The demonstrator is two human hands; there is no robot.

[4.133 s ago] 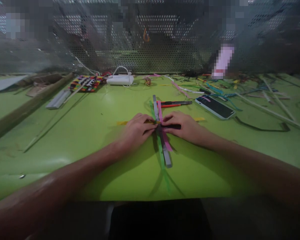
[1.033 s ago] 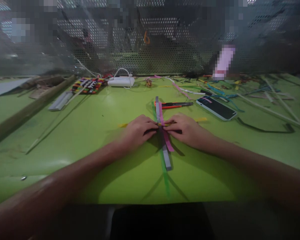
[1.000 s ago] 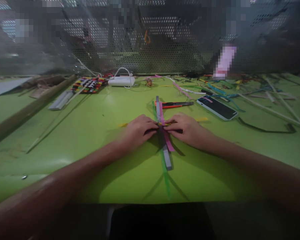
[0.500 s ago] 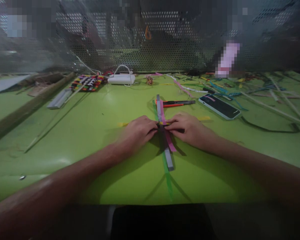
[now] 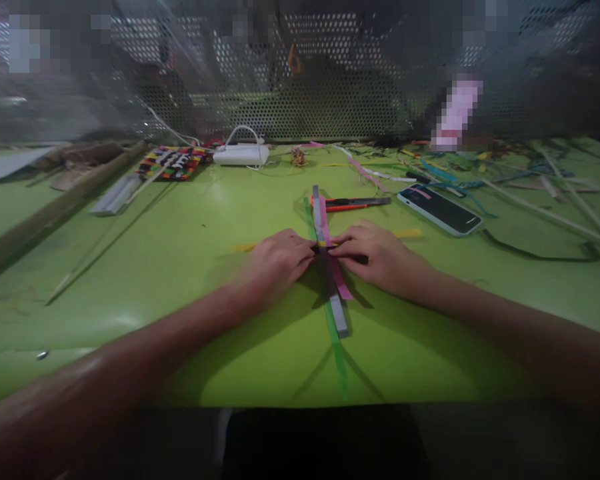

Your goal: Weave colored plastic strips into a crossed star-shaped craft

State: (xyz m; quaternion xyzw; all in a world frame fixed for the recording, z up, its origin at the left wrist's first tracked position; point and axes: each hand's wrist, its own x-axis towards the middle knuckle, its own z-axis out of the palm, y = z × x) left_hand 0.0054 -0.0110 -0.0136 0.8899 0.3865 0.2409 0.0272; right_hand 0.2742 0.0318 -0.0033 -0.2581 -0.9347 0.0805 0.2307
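Both hands meet over a small crossing of flat strips on the green table. My left hand [image 5: 283,257] pinches a dark strip [image 5: 322,253] at the crossing from the left. From the right, my right hand [image 5: 370,252] pinches the same dark strip with thumb and fingers. A grey strip [image 5: 339,317], a pink strip [image 5: 341,283] and a green strip [image 5: 337,360] run lengthwise through the crossing. Sideways under my hands passes a yellow strip [image 5: 409,233], its ends showing on both sides. Just beyond lies a red and black box cutter [image 5: 353,204].
A phone [image 5: 440,210] lies to the right, near a loose dark strip [image 5: 535,252]. At the back are a colourful woven piece [image 5: 173,163], a white power strip [image 5: 241,156] and scattered strips. A long wooden bar [image 5: 50,213] lies at the left. Perforated metal [image 5: 340,93] stands behind.
Both hands keep their pinch at the crossing with barely any movement. The view has shifted very slightly.
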